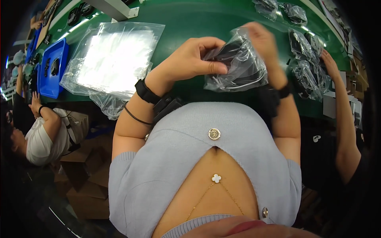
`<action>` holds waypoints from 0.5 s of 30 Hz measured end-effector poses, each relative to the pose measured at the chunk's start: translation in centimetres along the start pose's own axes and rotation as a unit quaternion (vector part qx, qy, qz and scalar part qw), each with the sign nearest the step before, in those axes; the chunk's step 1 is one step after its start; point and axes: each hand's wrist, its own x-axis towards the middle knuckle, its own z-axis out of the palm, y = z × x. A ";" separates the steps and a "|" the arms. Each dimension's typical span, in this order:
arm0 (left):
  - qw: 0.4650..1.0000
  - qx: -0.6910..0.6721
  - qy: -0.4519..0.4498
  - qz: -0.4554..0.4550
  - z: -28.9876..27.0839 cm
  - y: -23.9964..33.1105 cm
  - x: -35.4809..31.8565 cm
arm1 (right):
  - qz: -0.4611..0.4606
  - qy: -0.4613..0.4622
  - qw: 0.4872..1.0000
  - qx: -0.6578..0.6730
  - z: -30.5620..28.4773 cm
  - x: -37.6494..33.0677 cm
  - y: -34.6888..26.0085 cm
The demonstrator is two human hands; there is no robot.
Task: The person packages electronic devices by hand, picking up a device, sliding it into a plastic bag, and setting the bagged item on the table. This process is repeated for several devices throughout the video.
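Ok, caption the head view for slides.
Left hand grips a clear bag around a black item; right hand, blurred, alongside.

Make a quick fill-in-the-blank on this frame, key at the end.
The wearer's left hand holds a clear bag over a ____ tabletop. A ____ tray sits near the picture's left edge. A stack of flat clear bags lies to the left hand's ____. A cluster of filled clear bags lies to the right hand's ____.

Missing: green; blue; left; right.
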 end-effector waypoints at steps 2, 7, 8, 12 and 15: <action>0.970 0.143 0.067 0.187 0.1 -0.1 0.8 | -0.081 -0.043 0.995 0.044 4.4 -0.6 0.2; 0.944 0.213 0.101 0.233 0.2 -0.4 0.6 | 0.037 -0.093 0.962 0.254 5.4 -0.5 1.3; 0.963 0.107 0.158 0.188 0.5 0.4 0.7 | 0.024 -0.093 0.964 0.248 4.7 0.1 1.2; 0.947 -0.107 0.294 0.079 0.4 1.5 -0.1 | 0.234 -0.090 0.901 0.355 2.7 0.2 -1.3; 0.925 -0.105 0.360 0.058 -0.2 1.0 -0.1 | 0.183 -0.063 0.931 0.309 3.0 0.5 -4.7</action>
